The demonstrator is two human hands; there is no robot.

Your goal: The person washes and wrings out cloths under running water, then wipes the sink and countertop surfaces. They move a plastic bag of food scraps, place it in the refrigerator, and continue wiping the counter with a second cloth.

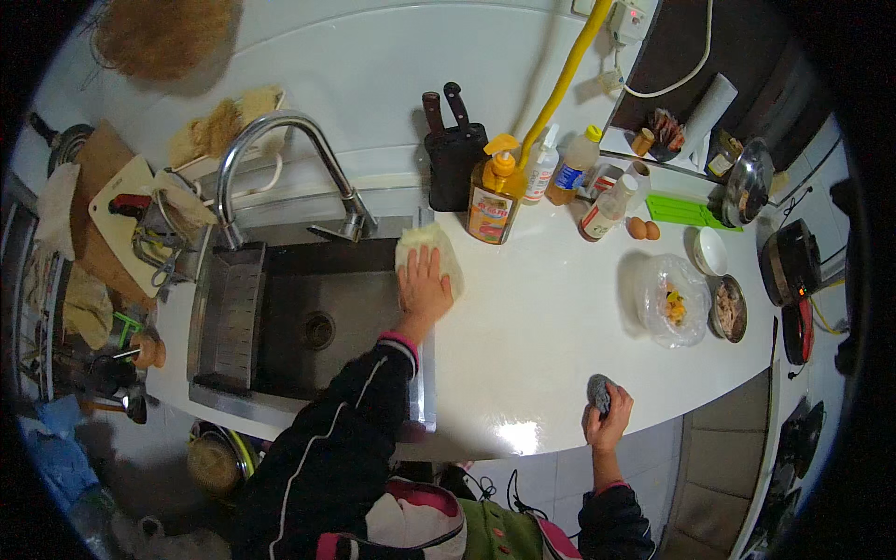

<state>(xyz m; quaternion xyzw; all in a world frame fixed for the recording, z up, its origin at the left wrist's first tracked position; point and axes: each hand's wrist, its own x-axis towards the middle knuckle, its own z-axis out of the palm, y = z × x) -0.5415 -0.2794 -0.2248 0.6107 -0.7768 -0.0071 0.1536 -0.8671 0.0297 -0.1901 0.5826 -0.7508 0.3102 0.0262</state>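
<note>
My left hand (425, 283) lies flat, fingers spread, on a pale cloth (451, 259) at the right edge of the steel sink (280, 301). Part of the cloth is hidden beneath the palm. Near the counter's front edge, my right hand (610, 416) grips a grey scouring pad (599, 393) by its side. A white countertop (518, 350) spans the space between both hands. Behind my left hand stands an orange pump bottle (493, 210), beside a black knife block (451, 168). The chrome faucet (280, 119) arches over the sink.
On the right are a plastic-covered bowl (668, 332), a metal bowl of food (728, 308), a white bowl (711, 250), eggs (645, 228) and a green tray (686, 212). Several bottles line the back, including one with a yellow cap (574, 168). A cutting board (126, 217) leans at left.
</note>
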